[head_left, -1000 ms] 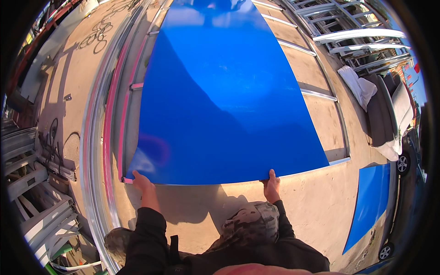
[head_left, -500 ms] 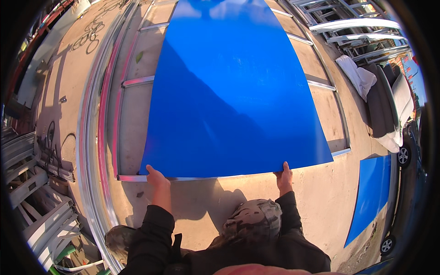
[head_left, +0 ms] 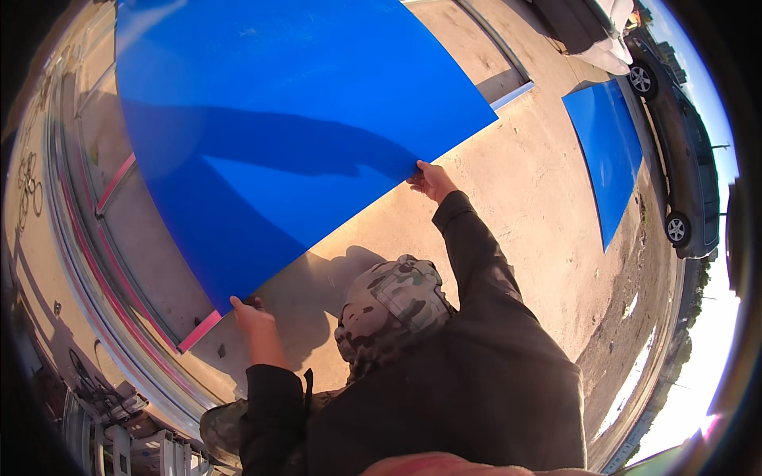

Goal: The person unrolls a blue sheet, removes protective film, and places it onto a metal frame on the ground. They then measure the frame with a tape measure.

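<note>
A large, glossy blue sheet (head_left: 317,79) lies over a metal frame (head_left: 194,333). At its near left corner, my left hand (head_left: 255,320) is closed on the edge, thumb on top. Farther right along the same near edge, my right hand (head_left: 433,181) pinches the sheet, its other fingers curled underneath and partly hidden. The sheet's near right corner juts out beyond that hand. My arm's shadow crosses the blue surface. Pinkish-red and silvery bars of the frame show past the sheet's left side.
Another blue sheet (head_left: 607,151) lies on the ground at the right, beside a parked dark car (head_left: 689,151). Long metal rails (head_left: 119,341) run along the left. Metal profiles (head_left: 131,448) are piled at the lower left. My camouflage-clad knee (head_left: 393,309) is bent below the sheet.
The view has swung right, so the sheet and frame appear tilted and farther left. Both hands keep hold of the sheet's near edge, my right arm now reaching farther out.
</note>
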Demonstrator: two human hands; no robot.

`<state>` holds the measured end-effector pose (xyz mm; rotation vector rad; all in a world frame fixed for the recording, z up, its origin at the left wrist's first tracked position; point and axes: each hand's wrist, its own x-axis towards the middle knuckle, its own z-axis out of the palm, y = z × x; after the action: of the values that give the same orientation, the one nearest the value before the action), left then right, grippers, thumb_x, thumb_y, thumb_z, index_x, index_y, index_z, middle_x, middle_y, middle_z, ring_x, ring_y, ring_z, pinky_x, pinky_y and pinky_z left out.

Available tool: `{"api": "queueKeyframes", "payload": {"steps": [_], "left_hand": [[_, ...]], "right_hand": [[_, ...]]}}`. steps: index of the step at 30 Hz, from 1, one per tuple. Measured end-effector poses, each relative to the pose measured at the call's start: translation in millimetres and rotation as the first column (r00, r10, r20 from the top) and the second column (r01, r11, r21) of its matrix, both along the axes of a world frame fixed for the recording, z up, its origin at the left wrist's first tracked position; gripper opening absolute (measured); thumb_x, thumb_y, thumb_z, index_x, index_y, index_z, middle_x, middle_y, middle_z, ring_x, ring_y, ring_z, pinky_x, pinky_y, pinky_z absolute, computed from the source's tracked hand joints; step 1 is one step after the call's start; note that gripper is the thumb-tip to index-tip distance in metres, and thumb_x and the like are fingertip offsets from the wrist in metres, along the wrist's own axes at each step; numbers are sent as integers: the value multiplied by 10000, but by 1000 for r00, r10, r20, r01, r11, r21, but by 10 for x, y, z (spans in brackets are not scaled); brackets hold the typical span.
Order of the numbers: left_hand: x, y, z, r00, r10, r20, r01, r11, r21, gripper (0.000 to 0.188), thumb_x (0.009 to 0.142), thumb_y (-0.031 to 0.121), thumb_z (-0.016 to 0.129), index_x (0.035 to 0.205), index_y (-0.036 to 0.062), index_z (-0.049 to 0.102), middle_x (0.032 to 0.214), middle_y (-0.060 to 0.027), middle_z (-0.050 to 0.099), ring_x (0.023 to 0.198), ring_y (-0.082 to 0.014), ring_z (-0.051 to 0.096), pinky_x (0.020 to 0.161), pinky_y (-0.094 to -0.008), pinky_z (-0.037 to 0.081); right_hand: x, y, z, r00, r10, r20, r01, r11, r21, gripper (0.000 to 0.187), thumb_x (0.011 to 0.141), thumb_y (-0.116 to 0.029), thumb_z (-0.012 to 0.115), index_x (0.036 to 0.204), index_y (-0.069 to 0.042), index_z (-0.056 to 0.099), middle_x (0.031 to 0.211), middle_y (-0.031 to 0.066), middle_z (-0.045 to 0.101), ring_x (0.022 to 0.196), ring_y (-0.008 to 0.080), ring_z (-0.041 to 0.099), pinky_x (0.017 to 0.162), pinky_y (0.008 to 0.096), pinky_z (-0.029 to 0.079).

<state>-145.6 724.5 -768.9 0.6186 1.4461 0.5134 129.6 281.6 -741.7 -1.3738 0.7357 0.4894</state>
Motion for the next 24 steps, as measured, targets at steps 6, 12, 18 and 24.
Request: {"api": "queueKeyframes", "payload": {"steps": [6,12,18,24], "left_hand": [[-125,-158,-6,991,-122,-54,124,992,36,212,963,287,502,974,81,551,808,-20,588,666,-128,562,568,-267,458],[-66,-307,6,991,-126,41,127,992,-14,240,968,292,487,984,57,531,788,-29,593,639,-137,563,560,-278,464],[-93,-317,-92,986,-149,80,148,989,17,235,967,277,484,951,49,533,793,-42,589,643,-132,562,550,-277,468],[-113,-316,-166,985,-165,52,163,986,39,236,965,267,484,913,43,535,785,-42,584,648,-136,567,551,-274,479]], "right_hand": [[97,-79,-230,999,-35,38,36,999,-17,267,975,-300,442,895,-77,565,715,63,606,604,190,573,520,338,470],[207,-255,-313,1000,-19,21,22,992,-126,261,955,-325,474,883,-88,556,698,49,595,595,192,576,543,370,492],[121,-151,-304,996,-85,26,87,991,-98,368,960,-377,440,879,-23,498,642,92,573,533,208,572,441,345,439],[-65,150,-391,992,-86,89,98,986,-135,340,955,-354,439,893,-29,519,695,110,606,564,214,593,461,356,466]]}}
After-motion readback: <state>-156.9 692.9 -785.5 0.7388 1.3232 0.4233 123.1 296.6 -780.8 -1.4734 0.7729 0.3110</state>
